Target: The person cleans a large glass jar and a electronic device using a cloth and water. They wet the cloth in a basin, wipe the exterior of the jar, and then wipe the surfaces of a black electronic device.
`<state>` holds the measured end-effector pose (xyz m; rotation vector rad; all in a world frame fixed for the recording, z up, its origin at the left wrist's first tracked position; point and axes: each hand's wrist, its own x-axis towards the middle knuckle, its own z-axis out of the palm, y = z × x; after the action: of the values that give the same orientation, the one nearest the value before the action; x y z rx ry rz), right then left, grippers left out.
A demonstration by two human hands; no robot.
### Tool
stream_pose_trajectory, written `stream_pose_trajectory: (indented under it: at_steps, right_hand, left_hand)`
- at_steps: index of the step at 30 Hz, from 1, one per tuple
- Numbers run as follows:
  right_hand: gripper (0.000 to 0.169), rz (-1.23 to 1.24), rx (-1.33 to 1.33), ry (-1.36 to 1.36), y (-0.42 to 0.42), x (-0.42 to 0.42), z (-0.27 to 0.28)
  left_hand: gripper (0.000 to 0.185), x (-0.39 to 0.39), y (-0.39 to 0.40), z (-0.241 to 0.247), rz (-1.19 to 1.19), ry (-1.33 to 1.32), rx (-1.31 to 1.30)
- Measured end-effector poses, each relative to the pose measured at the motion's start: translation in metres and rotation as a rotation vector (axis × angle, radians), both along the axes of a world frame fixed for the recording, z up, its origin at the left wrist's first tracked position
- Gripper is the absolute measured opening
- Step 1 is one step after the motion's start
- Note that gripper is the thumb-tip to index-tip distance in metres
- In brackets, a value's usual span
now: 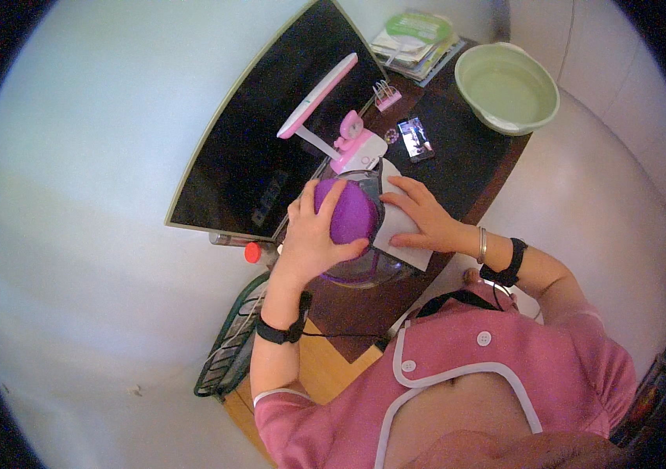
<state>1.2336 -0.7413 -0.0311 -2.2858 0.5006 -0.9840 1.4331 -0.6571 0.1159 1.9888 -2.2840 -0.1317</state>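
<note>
A round purple object lies under my left hand, whose spread fingers and thumb grip its sides. Beneath it is a clear, rounded container with a purple band, partly covered by my hands. My right hand rests with fingers apart on a whitish sheet or cloth that lies against the container's right side. Whether the right fingers pinch the sheet cannot be told.
Behind stand a pink and white desk lamp and a large dark flat screen. A lit phone, a pink rack, a paper stack and a green basin are farther back. A red-capped bottle stands left.
</note>
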Motion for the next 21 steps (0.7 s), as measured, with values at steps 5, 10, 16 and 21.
stream_pose_trajectory:
  at_steps: [5,10,16,21]
  right_hand:
    - [0.069,-0.034,0.0,-0.026,0.003,0.002,-0.006]
    - [0.068,-0.024,0.016,0.002,0.002,0.0,-0.006]
    - [0.069,-0.023,0.004,0.006,0.005,0.0,-0.002]
    - [0.07,-0.044,0.031,-0.013,0.006,0.001,-0.002]
  left_hand:
    - [0.084,-0.024,0.002,-0.011,0.443,-0.1,0.016]
    - [0.098,-0.008,-0.002,0.021,0.21,-0.172,0.138]
    - [0.1,-0.004,-0.007,-0.002,-0.041,-0.081,-0.058]
    - [0.088,-0.022,-0.012,-0.015,0.368,-0.121,-0.129]
